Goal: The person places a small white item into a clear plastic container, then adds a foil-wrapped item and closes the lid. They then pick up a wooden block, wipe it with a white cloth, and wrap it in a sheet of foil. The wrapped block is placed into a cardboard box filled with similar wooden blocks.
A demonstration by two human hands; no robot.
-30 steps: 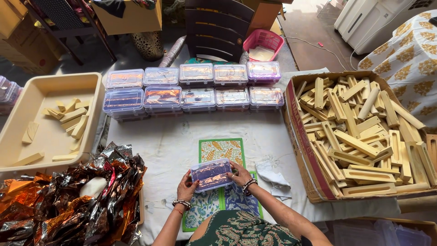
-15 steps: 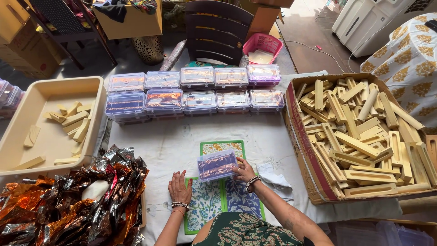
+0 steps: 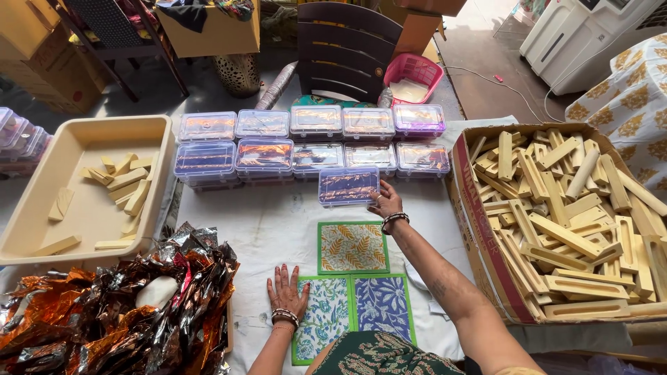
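Boxes (image 3: 316, 139): two rows of clear lidded plastic ones across 12 o'clock on the white sheet (image 3: 271, 229), five per row, foil-wrapped contents showing through. One more clear box (image 3: 348, 186) sits just in front of the near row, touching or nearly touching it, at about 12 o'clock from me.

Right hand (image 3: 386, 204) is stretched forward, arm extended from 5 o'clock, fingertips against that box's right end. Fingers loosely curled and close together, thumb toward the box's near corner. Can't tell whether I'm gripping it or only pushing on it. Beaded bracelet (image 3: 394, 220) on the wrist.

Left hand (image 3: 287, 291) is flat on the sheet at 7 o'clock, palm down, fingers spread, holding nothing. Bangles at the wrist. It rests just beside the left edge of the printed mats (image 3: 353, 278): one orange-leaf mat ahead, a teal one and a blue one nearer me.

Surroundings:
- 9 o'clock: beige tray (image 3: 76, 208) with a few pale bars.
- 8 o'clock: heap of crumpled foil wrappers (image 3: 111, 305), orange and silver.
- 3 o'clock: open cardboard carton (image 3: 486, 236) piled with pale wooden-looking bars.
- Beyond the boxes: dark chair (image 3: 344, 48), pink basket (image 3: 413, 73).

Nothing lies between either hand and the box.
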